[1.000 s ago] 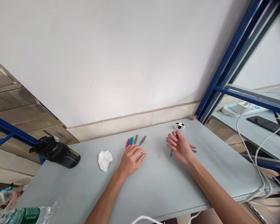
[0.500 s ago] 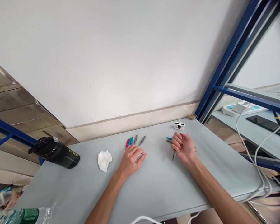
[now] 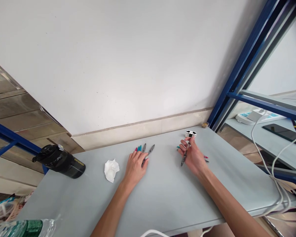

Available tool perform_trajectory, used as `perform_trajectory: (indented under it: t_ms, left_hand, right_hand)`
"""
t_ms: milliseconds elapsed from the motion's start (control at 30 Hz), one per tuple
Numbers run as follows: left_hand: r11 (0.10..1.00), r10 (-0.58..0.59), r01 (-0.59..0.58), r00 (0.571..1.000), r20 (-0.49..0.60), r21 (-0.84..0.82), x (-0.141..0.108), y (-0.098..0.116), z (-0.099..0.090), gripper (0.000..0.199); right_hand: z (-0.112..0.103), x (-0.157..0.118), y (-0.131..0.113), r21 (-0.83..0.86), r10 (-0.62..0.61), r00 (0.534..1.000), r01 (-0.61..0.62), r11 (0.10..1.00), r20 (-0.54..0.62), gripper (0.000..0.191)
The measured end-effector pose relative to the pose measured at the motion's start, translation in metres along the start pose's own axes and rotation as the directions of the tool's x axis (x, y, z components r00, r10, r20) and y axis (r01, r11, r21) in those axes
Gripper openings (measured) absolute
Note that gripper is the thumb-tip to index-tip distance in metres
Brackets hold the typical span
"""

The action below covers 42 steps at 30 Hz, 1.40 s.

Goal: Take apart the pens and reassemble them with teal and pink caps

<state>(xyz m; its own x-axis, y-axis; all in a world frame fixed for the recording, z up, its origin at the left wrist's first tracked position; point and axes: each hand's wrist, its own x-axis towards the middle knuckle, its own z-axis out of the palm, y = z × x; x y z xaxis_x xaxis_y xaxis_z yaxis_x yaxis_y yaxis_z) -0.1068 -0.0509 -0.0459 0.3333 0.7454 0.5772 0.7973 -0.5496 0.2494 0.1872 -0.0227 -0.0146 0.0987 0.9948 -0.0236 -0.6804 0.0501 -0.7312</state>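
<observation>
My left hand [image 3: 136, 166] rests on the desk among several pens, thumb and forefinger drawn together around the lower part of a grey pen [image 3: 151, 148]. Just left of it, another grey pen [image 3: 144, 147], teal pens [image 3: 139, 148] and a pink pen [image 3: 136, 149] show only their upper ends; my fingers cover the rest. Held palm up, my right hand [image 3: 192, 156] grips a second, slanting grey pen [image 3: 184, 158] between thumb and fingers. Partly hidden behind this hand are a teal pen [image 3: 178, 147] and a pink pen [image 3: 205, 157].
A white device with black round parts [image 3: 190, 134] stands beyond my right hand. On the left are crumpled tissue [image 3: 111, 170] and a black bottle [image 3: 64, 163] lying tilted. A clear plastic bottle [image 3: 34, 227] is at the lower left. White cables [image 3: 273, 168] hang at right beside the blue frame [image 3: 224, 95].
My left thumb has closed in toward the forefinger around the grey pen. My right hand has turned and opened out somewhat, bringing its pen up into clearer view between the fingers.
</observation>
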Motion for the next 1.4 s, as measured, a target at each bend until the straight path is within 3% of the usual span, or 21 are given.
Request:
perform_trajectory:
  t_ms: [233, 300, 367, 433, 533, 600, 700, 800, 867, 933, 1033, 1133, 1200, 1300, 1400]
  left_hand:
    - [0.999, 0.033, -0.033, 0.999, -0.002, 0.007, 0.0, 0.001, 0.003, 0.019]
    - [1.0, 0.022, -0.023, 0.999, 0.024, 0.009, 0.0, 0.005, 0.001, 0.02]
    - [1.0, -0.007, 0.005, 0.998, 0.065, 0.023, 0.001, 0.007, -0.001, 0.021]
    - [0.999, -0.033, 0.029, 0.995, 0.098, 0.04, 0.001, 0.009, -0.003, 0.021]
    - [0.998, -0.042, 0.037, 0.994, 0.099, 0.054, 0.002, 0.01, -0.004, 0.019]
    - [0.998, -0.036, 0.031, 0.995, 0.088, 0.058, 0.001, 0.009, -0.003, 0.017]
    - [0.998, -0.024, 0.019, 0.997, 0.08, 0.062, 0.001, 0.01, -0.002, 0.016]
    - [0.999, -0.023, 0.02, 0.997, 0.073, 0.033, 0.001, 0.011, -0.002, 0.021]
    - [1.0, 0.0, 0.001, 0.997, 0.082, -0.012, 0.001, 0.012, -0.003, 0.027]
    - [0.998, 0.037, -0.031, 0.994, 0.103, -0.055, 0.0, 0.012, -0.003, 0.032]
    - [0.995, 0.063, -0.054, 0.991, 0.117, -0.081, -0.001, 0.009, -0.001, 0.032]
    - [0.996, 0.062, -0.055, 0.993, 0.104, -0.072, -0.002, 0.007, 0.001, 0.027]
    - [0.997, 0.061, -0.055, 0.994, 0.093, -0.058, -0.001, 0.006, 0.001, 0.024]
    - [0.998, 0.057, -0.054, 0.995, 0.088, -0.035, -0.001, 0.005, 0.002, 0.02]
    - [0.999, 0.037, -0.037, 0.995, 0.088, 0.002, -0.001, 0.004, 0.002, 0.019]
  right_hand:
    - [0.001, 0.0, 0.002, -0.101, -0.119, 0.993, 0.121, 0.988, 0.027, 0.037]
    - [0.001, -0.001, 0.006, -0.201, -0.188, 0.982, 0.191, 0.961, 0.037, 0.035]
    - [0.001, -0.003, 0.01, -0.402, -0.235, 0.968, 0.252, 0.88, 0.092, 0.033]
    - [0.002, -0.007, 0.015, -0.615, -0.244, 0.942, 0.335, 0.714, 0.23, 0.03]
    - [0.003, -0.015, 0.024, -0.762, -0.15, 0.866, 0.493, 0.419, 0.478, 0.028]
    - [0.004, -0.021, 0.03, -0.756, -0.037, 0.795, 0.588, 0.288, 0.605, 0.029]
    - [0.007, -0.029, 0.037, -0.687, 0.127, 0.677, 0.701, 0.192, 0.725, 0.036]
    - [0.01, -0.033, 0.039, -0.65, 0.18, 0.625, 0.735, 0.191, 0.76, 0.038]
    - [0.01, -0.032, 0.039, -0.647, 0.155, 0.628, 0.737, 0.196, 0.763, 0.034]
    - [0.006, -0.026, 0.036, -0.65, 0.106, 0.641, 0.748, 0.138, 0.76, 0.029]
    - [-0.01, -0.012, 0.024, -0.666, 0.018, 0.669, 0.741, -0.086, 0.743, 0.029]
    - [-0.038, -0.001, 0.005, -0.712, -0.043, 0.746, 0.614, -0.341, 0.664, 0.025]
    - [-0.061, 0.001, -0.008, -0.735, -0.061, 0.802, 0.509, -0.448, 0.593, 0.019]
    - [-0.091, -0.005, -0.024, -0.742, -0.078, 0.838, 0.43, -0.513, 0.54, 0.02]
    - [-0.1, -0.018, -0.034, -0.717, -0.097, 0.808, 0.451, -0.531, 0.581, 0.026]
